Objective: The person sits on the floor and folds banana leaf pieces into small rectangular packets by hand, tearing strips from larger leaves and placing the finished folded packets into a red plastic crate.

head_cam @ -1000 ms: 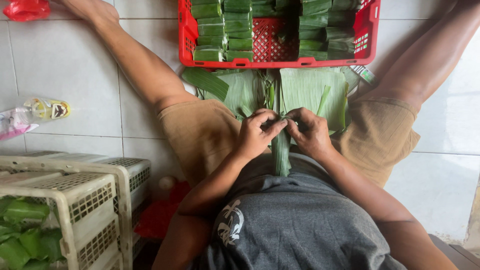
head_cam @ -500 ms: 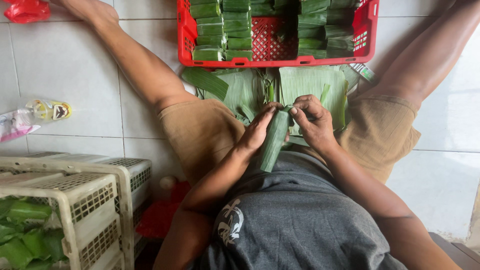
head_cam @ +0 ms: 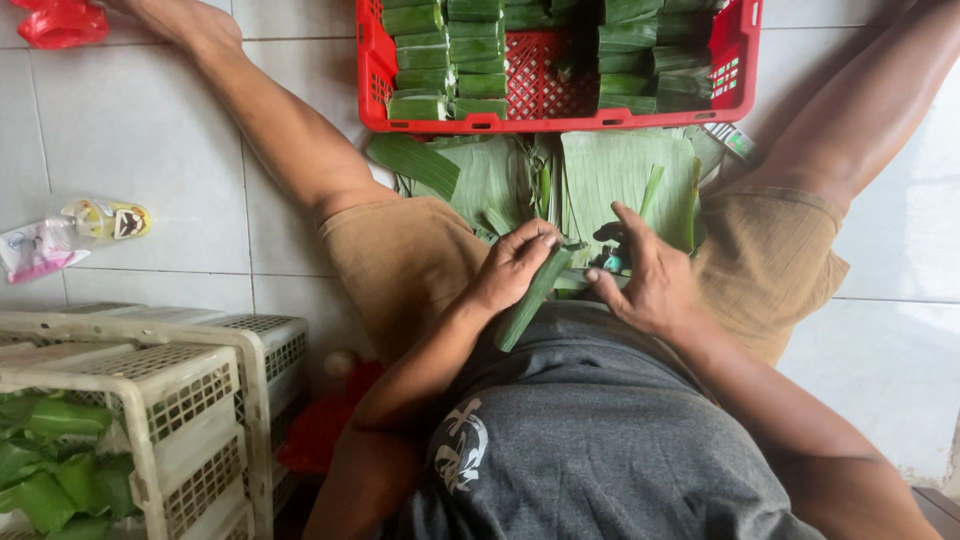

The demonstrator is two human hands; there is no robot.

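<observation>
I sit on a tiled floor with legs spread. My left hand (head_cam: 515, 265) grips a long banana-leaf wrapped roll (head_cam: 532, 298), tilted across my lap. My right hand (head_cam: 645, 275) is off the roll, fingers spread, hovering over a small dark and teal object (head_cam: 610, 262) on the leaves; I cannot tell what it is. A pile of flat banana leaves (head_cam: 625, 175) lies between my thighs. Beyond it stands a red plastic crate (head_cam: 372, 60) with rows of folded green leaf parcels (head_cam: 430, 50).
Cream plastic baskets (head_cam: 170, 385) stand at lower left, one holding green leaf bundles (head_cam: 40, 470). A clear plastic packet (head_cam: 70, 235) lies on the tiles at left. A red plastic bag (head_cam: 60, 22) sits at top left. Something red (head_cam: 325, 430) lies under my left elbow.
Both hands were folding the end of the roll a second ago. Now the right hand has let go and moved right over the leaves, while the left keeps the roll, tilted.
</observation>
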